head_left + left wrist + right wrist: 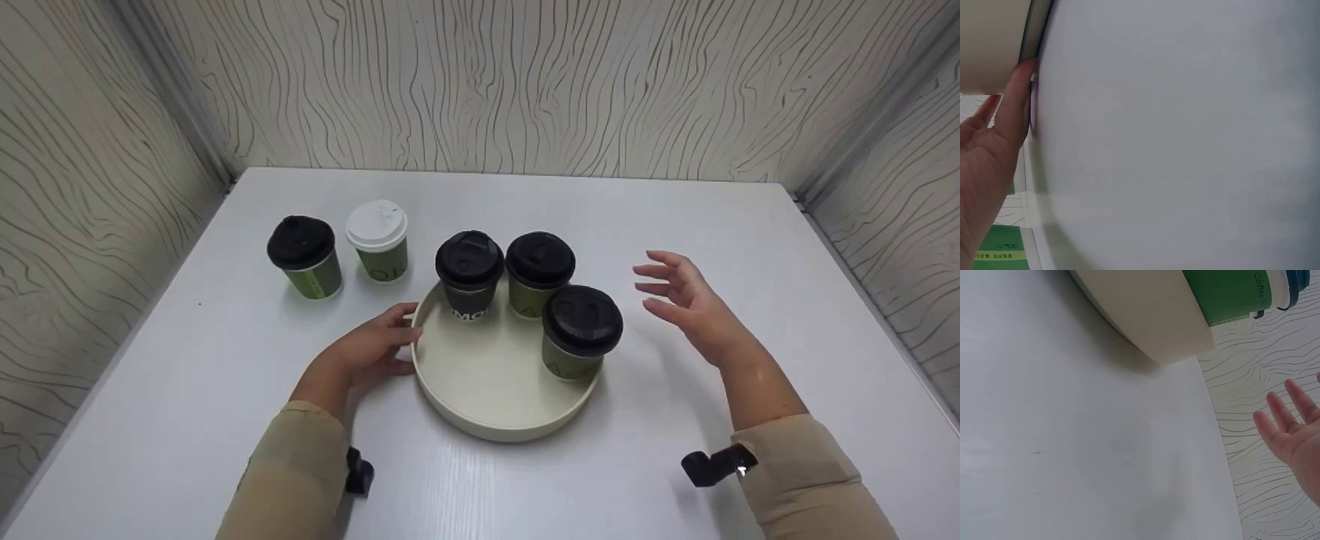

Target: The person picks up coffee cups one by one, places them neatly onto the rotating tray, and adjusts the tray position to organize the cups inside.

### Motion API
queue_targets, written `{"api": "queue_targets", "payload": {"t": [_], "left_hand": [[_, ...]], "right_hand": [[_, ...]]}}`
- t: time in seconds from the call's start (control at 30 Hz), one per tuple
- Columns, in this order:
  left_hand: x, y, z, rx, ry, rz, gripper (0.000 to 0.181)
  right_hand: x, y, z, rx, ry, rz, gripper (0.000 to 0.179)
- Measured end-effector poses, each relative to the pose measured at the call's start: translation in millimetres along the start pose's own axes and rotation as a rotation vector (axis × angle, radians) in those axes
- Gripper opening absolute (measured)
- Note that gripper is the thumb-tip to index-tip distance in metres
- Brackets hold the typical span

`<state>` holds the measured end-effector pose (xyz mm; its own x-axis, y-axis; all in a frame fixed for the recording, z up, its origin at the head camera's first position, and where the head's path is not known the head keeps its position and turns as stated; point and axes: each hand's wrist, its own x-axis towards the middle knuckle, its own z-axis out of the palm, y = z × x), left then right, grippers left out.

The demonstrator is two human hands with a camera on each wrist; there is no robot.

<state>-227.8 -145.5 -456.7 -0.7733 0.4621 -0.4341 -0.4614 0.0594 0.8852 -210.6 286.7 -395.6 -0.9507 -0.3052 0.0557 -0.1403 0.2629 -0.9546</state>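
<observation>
A round cream tray sits on the white table. Three lidded paper coffee cups stand on it: a dark grey cup at the back left, a green cup at the back and another green cup at the right, all with black lids. My left hand grips the tray's left rim; the left wrist view has this hand against the tray's side. To the right of the tray, my right hand hangs apart from everything, fingers spread and slightly bent.
Left of the tray, two more green paper cups stand on the table: a black-lidded cup and a white-lidded cup. A wood-grain patterned wall rises behind the table, with side panels at left and right.
</observation>
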Motion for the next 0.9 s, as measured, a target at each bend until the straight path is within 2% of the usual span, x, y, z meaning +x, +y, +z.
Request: {"api": "queue_targets", "payload": {"t": [0.27,0.5,0.73,0.9], "left_hand": [[1.8,-0.2,-0.8,0.009,0.012,0.001,0.049],[4.5,-0.9,0.3,0.002,0.030,0.000,0.045],[7.4,2.7,2.5,0.049,0.112,-0.029,0.047],[10.7,3.1,2.2,0.049,0.137,-0.029,0.047]], "right_hand": [[2.8,9,-3,-0.018,0.022,0.061,0.061],[8.6,22,1,-0.048,0.035,0.148,0.064],[13.5,26,6,-0.048,0.033,0.205,0.069],[18.5,27,11,-0.022,0.022,0.244,0.072]]}}
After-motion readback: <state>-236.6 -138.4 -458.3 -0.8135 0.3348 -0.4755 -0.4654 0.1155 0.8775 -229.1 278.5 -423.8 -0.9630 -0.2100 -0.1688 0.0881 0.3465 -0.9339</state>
